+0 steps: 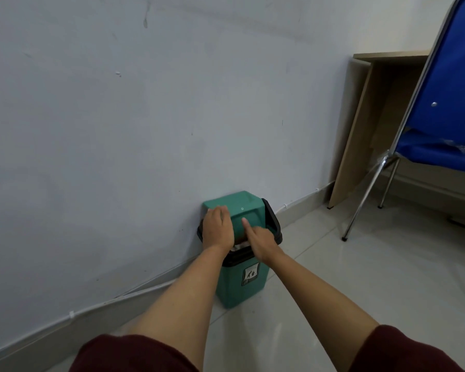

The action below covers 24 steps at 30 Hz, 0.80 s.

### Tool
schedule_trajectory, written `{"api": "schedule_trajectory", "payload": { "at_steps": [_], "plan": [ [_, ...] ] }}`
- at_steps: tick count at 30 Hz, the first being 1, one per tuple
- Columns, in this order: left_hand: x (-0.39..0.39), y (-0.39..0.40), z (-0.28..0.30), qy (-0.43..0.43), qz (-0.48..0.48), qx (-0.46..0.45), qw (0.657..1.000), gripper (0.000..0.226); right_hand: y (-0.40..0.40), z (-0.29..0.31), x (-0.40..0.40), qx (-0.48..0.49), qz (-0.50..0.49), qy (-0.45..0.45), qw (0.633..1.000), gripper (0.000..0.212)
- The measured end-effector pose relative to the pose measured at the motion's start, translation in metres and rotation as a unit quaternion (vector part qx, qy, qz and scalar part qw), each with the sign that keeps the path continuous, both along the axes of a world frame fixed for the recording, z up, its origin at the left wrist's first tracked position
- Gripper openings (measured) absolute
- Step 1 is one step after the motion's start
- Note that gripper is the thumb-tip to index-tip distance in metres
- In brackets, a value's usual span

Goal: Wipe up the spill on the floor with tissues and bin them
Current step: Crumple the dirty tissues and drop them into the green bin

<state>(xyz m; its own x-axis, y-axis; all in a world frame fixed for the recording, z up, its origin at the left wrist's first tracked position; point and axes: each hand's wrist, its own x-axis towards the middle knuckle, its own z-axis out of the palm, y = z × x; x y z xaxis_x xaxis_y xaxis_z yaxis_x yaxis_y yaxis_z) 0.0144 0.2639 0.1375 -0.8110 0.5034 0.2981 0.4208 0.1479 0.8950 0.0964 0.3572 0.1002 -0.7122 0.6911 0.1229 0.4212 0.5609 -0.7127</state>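
A green bin with a black rim and a green swing lid stands on the floor against the wall. My left hand lies flat on the left side of the lid, fingers resting over it. My right hand reaches over the bin's front, its index finger straight and pressing on the lid flap. Something white shows in the dark gap under the flap between my two hands; I cannot tell whether it is tissue or a liner. No spill is in view.
The grey-white wall runs along the left, with a white cable at its foot. A wooden desk and a blue chair with chrome legs stand at the right. Pale tiled floor spreads in front of the bin.
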Motion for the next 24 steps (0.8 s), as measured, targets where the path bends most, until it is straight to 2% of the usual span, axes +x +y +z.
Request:
{"api": "schedule_trajectory", "payload": {
  "at_steps": [2, 5, 8, 10, 12, 14, 19, 22, 24],
  "plan": [
    [0.000, -0.001, 0.001, 0.024, -0.005, -0.011, 1.000, 0.037, 0.002, 0.002, 0.009, 0.003, -0.022, 0.100, 0.995, 0.062],
    [-0.003, -0.002, 0.001, 0.067, -0.023, -0.059, 0.996, 0.042, 0.005, 0.009, 0.019, 0.020, -0.037, 0.106, 0.993, 0.059],
    [-0.007, -0.003, 0.002, 0.124, -0.034, -0.162, 0.978, 0.049, 0.005, 0.016, 0.027, 0.081, -0.016, 0.008, 0.997, 0.067],
    [-0.009, -0.006, 0.003, 0.173, -0.026, -0.229, 0.957, 0.049, 0.000, 0.016, 0.028, 0.166, 0.019, -0.120, 0.979, 0.071],
    [-0.009, -0.009, 0.005, 0.191, -0.023, -0.265, 0.945, 0.049, -0.005, 0.012, 0.027, 0.203, 0.032, -0.176, 0.963, 0.070],
    [-0.007, -0.010, 0.006, 0.190, -0.031, -0.290, 0.937, 0.050, -0.009, 0.010, 0.026, 0.190, 0.019, -0.144, 0.971, 0.067],
    [-0.004, -0.011, 0.007, 0.173, -0.037, -0.311, 0.934, 0.052, -0.015, 0.010, 0.030, 0.142, 0.021, 0.006, 0.990, 0.056],
    [-0.004, -0.011, 0.008, 0.166, -0.043, -0.312, 0.935, 0.053, -0.014, 0.013, 0.032, 0.080, -0.038, 0.126, 0.988, 0.047],
    [-0.004, -0.011, 0.008, 0.158, -0.047, -0.311, 0.936, 0.053, -0.011, 0.016, 0.032, 0.071, -0.064, 0.145, 0.985, 0.042]
  ]
}}
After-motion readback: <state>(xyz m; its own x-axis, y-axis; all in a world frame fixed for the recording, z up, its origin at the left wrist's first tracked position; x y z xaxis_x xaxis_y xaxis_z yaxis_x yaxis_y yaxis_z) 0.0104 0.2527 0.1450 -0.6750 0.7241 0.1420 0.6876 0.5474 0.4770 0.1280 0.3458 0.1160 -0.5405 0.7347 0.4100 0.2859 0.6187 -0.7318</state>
